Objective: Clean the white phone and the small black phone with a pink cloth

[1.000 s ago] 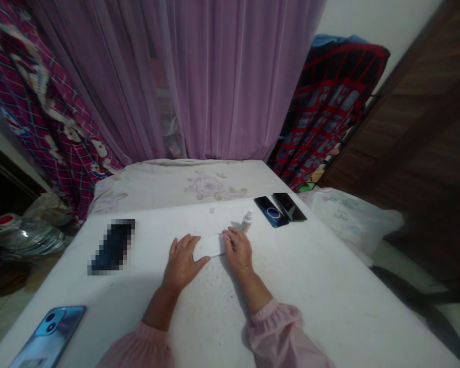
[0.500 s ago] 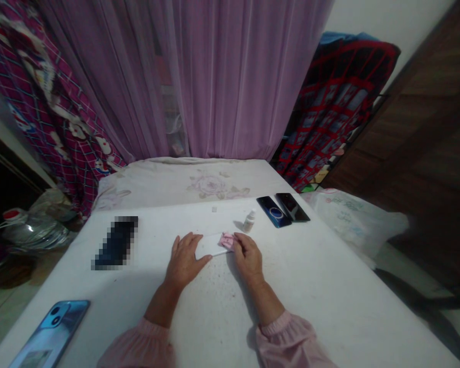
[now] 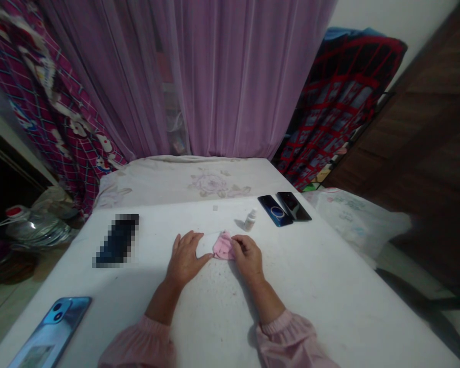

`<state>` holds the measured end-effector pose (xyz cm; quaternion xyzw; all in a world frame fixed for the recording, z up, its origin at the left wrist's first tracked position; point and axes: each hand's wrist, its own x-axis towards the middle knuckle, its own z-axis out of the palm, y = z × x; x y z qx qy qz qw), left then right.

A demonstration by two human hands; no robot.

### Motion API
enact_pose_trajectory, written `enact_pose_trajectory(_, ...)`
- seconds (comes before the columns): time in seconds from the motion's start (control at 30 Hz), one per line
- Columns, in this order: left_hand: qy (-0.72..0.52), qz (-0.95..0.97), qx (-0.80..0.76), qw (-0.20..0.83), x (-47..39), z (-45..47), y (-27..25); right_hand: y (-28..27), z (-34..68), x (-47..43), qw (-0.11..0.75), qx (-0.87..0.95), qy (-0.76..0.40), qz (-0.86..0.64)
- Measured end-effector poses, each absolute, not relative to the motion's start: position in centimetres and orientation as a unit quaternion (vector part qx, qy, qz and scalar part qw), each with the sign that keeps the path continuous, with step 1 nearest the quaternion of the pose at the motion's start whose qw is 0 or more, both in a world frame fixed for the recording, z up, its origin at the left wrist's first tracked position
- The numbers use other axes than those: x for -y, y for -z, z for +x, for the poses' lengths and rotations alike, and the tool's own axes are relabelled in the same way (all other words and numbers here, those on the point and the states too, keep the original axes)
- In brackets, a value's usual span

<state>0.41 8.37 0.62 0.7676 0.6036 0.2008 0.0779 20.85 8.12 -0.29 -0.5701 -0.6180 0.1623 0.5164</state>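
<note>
A white, phone-shaped slab point(image 3: 204, 246) lies on the white-covered table, hard to tell from the cloth under it. My left hand point(image 3: 184, 259) grips its left end, with the thumb at the near edge and the fingers at the far edge. Pinched in my right hand point(image 3: 248, 257) is a crumpled pink cloth point(image 3: 224, 247), spread over the right part of the slab. The cloth hides that part, and its left tip reaches my left thumb. Just beyond my right hand stands a small white bottle point(image 3: 250, 220), upright.
Two dark phones, a blue one point(image 3: 275, 210) and a black one point(image 3: 294, 206), lie at the right back. To the left are a pixelated dark rectangle point(image 3: 117, 241) and a light-blue phone point(image 3: 53, 332). A large water bottle point(image 3: 34, 225) stands beyond the table's left edge.
The pink cloth has spread out and shifted toward the near edge of the slab, covering more of it. My left hand has stayed in place; the view has moved slightly.
</note>
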Motion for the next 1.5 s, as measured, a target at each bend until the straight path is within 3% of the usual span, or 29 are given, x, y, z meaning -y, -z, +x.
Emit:
enact_pose_trajectory(0.27, -0.208, 0.771, -0.598, 0.066, -8.4, 0.3, -0.2, -0.2, 20.7, -7.8, 0.500, 0.675, -0.039, -0.541)
enact_pose_trajectory(0.63, -0.205, 0.771, -0.599, 0.064, -8.4, 0.4, -0.5, -0.3, 17.9, -7.1, 0.328, 0.737, 0.021, -0.591)
enact_pose_trajectory(0.87, -0.196, 0.770, -0.603, 0.067, -8.3, 0.4, -0.5, 0.7, 19.3, -7.8, 0.325, 0.789, -0.023, -0.521)
enact_pose_trajectory(1.13, -0.198, 0.769, -0.603, 0.075, -8.2, 0.5, -0.8, -0.6, 20.0, -7.7, 0.330, 0.774, -0.060, -0.537)
enact_pose_trajectory(1.23, -0.199, 0.769, -0.604, 0.072, -8.3, 0.5, -0.8, -1.0, 19.5, -7.1, 0.356, 0.777, -0.057, -0.516)
enact_pose_trajectory(1.5, -0.202, 0.771, -0.600, 0.065, -8.3, 0.4, -0.5, -0.1, 18.9, -7.3, 0.318, 0.782, -0.024, -0.535)
